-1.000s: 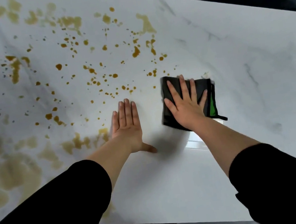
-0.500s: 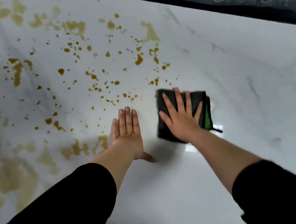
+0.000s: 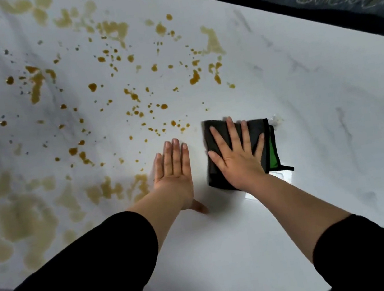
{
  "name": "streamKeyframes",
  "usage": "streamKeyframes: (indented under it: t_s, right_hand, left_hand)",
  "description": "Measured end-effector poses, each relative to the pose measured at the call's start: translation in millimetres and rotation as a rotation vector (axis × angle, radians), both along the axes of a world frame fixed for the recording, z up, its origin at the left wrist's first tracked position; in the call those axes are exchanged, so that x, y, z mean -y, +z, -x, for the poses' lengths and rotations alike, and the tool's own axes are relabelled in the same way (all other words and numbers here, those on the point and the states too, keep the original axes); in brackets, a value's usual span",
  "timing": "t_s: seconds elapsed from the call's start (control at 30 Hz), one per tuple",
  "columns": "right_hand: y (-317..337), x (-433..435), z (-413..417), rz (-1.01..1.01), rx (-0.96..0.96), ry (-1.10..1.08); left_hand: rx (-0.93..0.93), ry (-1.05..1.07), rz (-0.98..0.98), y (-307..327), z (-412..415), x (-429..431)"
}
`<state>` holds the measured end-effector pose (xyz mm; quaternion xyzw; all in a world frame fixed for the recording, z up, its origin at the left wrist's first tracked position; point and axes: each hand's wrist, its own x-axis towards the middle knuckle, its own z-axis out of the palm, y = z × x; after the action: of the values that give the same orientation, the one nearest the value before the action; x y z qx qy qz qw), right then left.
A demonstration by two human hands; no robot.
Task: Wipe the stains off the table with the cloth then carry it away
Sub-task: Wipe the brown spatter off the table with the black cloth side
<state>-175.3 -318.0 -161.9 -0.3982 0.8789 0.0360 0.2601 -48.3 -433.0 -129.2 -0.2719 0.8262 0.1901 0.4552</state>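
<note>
White marble-look table (image 3: 317, 106) is covered in brown-yellow splatter stains (image 3: 129, 97) across its left half. The right hand (image 3: 237, 158) presses flat, fingers spread, on a folded black cloth with a green edge (image 3: 270, 148). The left hand (image 3: 172, 173) lies flat beside it, fingers together.

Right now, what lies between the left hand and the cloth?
In the head view, only a narrow strip of bare white table separates the left hand from the cloth; no stains there.
</note>
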Motion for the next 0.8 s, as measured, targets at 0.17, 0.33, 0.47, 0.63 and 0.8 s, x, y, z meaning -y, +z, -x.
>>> streamKeyframes:
  t_s: [0.17, 0.33, 0.47, 0.63, 0.8]
  right_hand:
    - [-4.7, 55.6, 41.8, 0.037, -0.023, -0.019]
    - [-7.0, 69.1, 55.4, 0.057, -0.037, 0.104]
    - [-5.6, 19.8, 46.7, 0.083, -0.095, 0.422]
    - [-5.1, 18.8, 47.3, 0.080, -0.106, 0.516]
    - [-2.1, 66.9, 43.7, 0.112, -0.119, 0.648]
  left_hand:
    - [-0.017, -0.009, 0.020, -3.0, -0.7, -2.2]
    - [-0.024, -0.018, 0.033, -2.5, -1.3, -2.7]
    - [-0.042, -0.022, 0.020, -1.6, -2.6, -2.2]
    - [-0.054, -0.020, 0.029, -3.9, -3.2, -2.0]
    - [-0.023, -0.036, 0.040, -4.9, -2.5, -2.2]
